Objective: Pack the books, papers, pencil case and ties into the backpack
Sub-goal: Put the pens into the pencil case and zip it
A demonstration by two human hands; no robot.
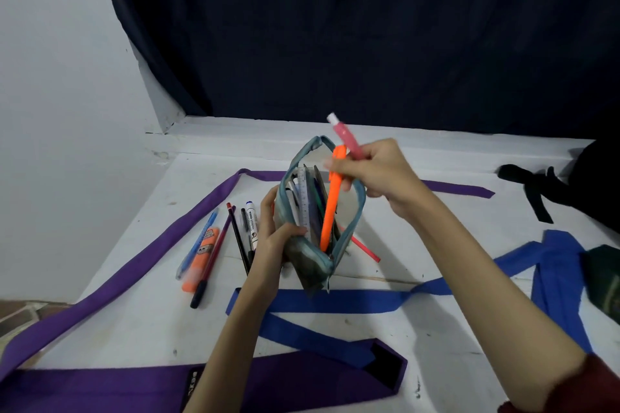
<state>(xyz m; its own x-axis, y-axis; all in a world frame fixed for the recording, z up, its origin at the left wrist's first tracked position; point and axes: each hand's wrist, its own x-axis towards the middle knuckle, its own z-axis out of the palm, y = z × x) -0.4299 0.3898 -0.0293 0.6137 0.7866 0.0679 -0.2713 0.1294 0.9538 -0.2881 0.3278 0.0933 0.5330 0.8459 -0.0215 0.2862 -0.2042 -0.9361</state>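
1. I'm holding the pencil case (pixel 313 231) up off the white table (pixel 453 329), mouth gaping and tipped toward me; that case is my landmark for everything else.
2. My left hand (pixel 273 238) wraps the near left side of the case, fingers curled round its soft wall, thumb on the rim.
3. My right hand (pixel 385 174), just right of the case's mouth, pinches two pens at once: the orange pen (pixel 330 208), whose tip is already down inside, and a pink pen (pixel 347 137) sticking up beyond the case.
4. Handling, as I judge it: the case is limp fabric, light, and it sags open only while I prop it. Best hold is the rim near the zip end, since the wall collapses if squeezed. The pens are stiff and slick, easy to let slide in.
5. Left of the case lie loose pens on the table: a blue pen (pixel 198 241), an orange highlighter (pixel 199 258), a dark red pencil (pixel 214 251) and a white marker (pixel 251 225).
6. A red pencil (pixel 364 248) lies partly under the case's right side.
7. The purple tie (pixel 117 282) loops left of and behind the case; the blue tie (pixel 335 302) runs in front of it. Either could snag when I set the case down.
8. Far right of the case sits a black bag (pixel 597 184), likely the backpack, only partly in view.
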